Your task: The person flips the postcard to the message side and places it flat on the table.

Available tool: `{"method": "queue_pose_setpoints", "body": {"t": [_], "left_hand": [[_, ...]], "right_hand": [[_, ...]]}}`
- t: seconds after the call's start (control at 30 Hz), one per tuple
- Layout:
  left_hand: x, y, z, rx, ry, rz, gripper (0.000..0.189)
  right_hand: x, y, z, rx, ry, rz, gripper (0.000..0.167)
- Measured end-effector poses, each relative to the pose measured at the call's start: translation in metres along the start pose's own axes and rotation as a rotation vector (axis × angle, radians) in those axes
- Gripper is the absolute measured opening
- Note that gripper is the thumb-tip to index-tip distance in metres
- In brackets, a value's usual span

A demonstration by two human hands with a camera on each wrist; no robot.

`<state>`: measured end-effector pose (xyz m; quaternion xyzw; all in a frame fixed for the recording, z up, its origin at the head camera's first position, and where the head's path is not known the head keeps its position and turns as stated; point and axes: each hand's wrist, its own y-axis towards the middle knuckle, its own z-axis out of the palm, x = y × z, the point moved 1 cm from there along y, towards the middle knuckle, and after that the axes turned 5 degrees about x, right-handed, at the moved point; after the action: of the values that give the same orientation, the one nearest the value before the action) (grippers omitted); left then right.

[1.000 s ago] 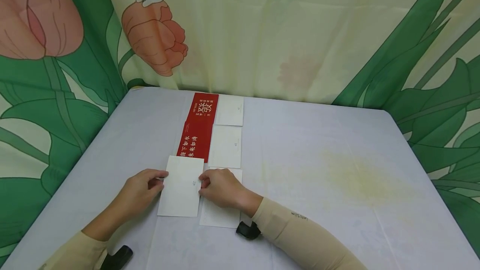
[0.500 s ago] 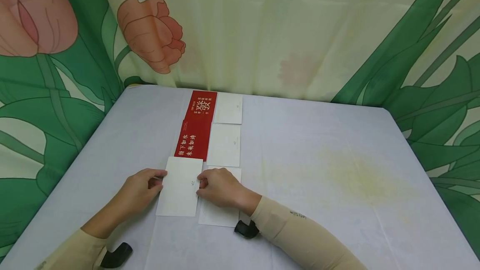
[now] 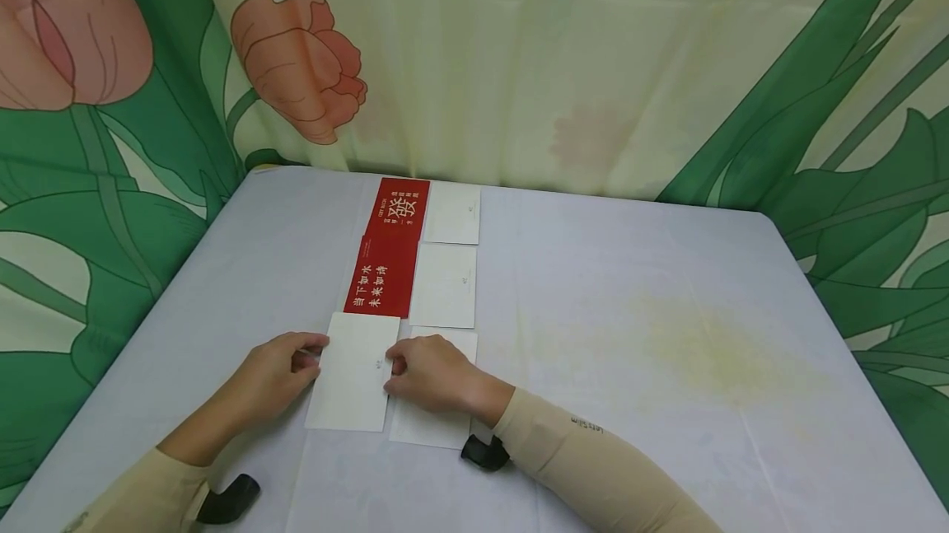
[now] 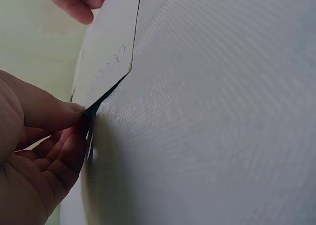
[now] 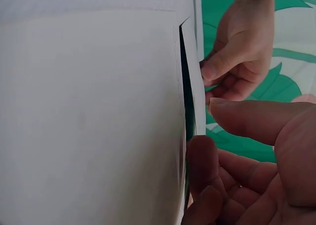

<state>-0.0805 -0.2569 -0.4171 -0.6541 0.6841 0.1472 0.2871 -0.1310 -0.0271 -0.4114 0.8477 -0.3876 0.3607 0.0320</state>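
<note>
A white postcard [image 3: 352, 376] lies between my two hands at the near end of two columns of cards, a little raised. My left hand [image 3: 278, 376] pinches its left edge; in the left wrist view a row of printed circles and a dark green underside show. My right hand [image 3: 437, 376] is at the opposite edge, its thumb and fingers bent around that side. Under this hand lies another white postcard [image 3: 430, 426], partly covered. Just beyond the held one, a red card [image 3: 381, 273] with white characters lies face up.
A second red card [image 3: 400, 203] is at the back of the left column. Beside the red ones lie two white postcards, a middle one [image 3: 443, 286] and a far one [image 3: 452, 214]. All rest on a white tablecloth [image 3: 593, 310], with a flowered curtain [image 3: 504, 63] behind.
The held postcard has shifted slightly toward me and to the left, along with both hands. The other cards stay where they were.
</note>
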Motion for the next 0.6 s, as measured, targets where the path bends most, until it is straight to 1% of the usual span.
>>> {"method": "queue_pose_setpoints", "body": {"t": [0.23, 0.6], "left_hand": [[0.0024, 0.0024, -0.0007, 0.014, -0.01, 0.019, 0.039], [0.0, -0.0002, 0.0004, -0.003, -0.015, 0.023, 0.039]], "right_hand": [[0.0002, -0.0003, -0.0001, 0.001, -0.012, -0.008, 0.036], [-0.0006, -0.0029, -0.0015, 0.057, -0.043, -0.014, 0.044]]}}
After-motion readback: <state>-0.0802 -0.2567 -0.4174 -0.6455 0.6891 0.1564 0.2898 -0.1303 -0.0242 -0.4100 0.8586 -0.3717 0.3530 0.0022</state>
